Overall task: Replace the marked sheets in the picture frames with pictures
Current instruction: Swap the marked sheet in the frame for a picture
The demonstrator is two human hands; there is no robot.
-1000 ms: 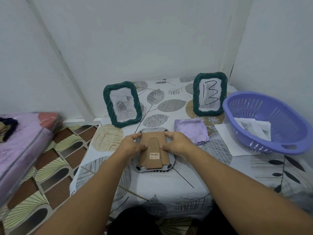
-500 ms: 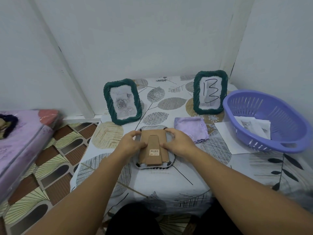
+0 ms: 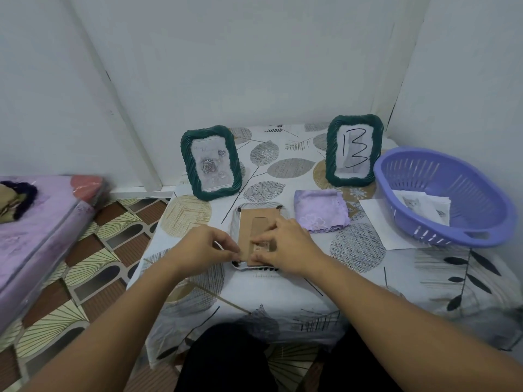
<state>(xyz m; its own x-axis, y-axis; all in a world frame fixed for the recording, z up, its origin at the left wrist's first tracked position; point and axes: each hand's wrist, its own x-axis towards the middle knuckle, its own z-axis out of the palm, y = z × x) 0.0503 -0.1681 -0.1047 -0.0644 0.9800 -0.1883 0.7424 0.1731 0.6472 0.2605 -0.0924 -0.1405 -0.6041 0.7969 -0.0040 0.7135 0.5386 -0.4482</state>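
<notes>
Head view shows a face-down picture frame [image 3: 259,236] lying at the centre of the frame on a leaf-patterned tablecloth [image 3: 283,295], with its brown cardboard backing board [image 3: 256,224] and folded stand facing up.

The left hand [image 3: 202,247] has its fingers curled at the lower left corner of the backing, where thumb and fingertips appear to pinch a small dark retaining tab; the tab itself is too small to confirm. The right hand [image 3: 285,246] lies over the lower right part of the backing with fingers bent and pressing down; whether it grips an edge or only holds the board flat cannot be told.

Two further tabs are visible at the upper corners of the backing.

Judged step: working the retaining tabs on the backing board. Whether the board is being released or secured cannot be told.

Recommended procedure:
- Keep the right hand pressing flat so the frame does not slide on the cloth.
- Work one tab at a time.
- Move each tab only as far as needed; repeated bending is likely to weaken it.
- Keep the backing square within the frame.

Above centre-left stands a green frame holding a rose picture [image 3: 210,162]. To the upper right stands a green frame with the marked sheet "13" [image 3: 354,150]. Replacement pictures [image 3: 421,206] lie in the purple basket [image 3: 464,233] at right. A lilac cloth [image 3: 321,210] lies just right of the work.
</notes>
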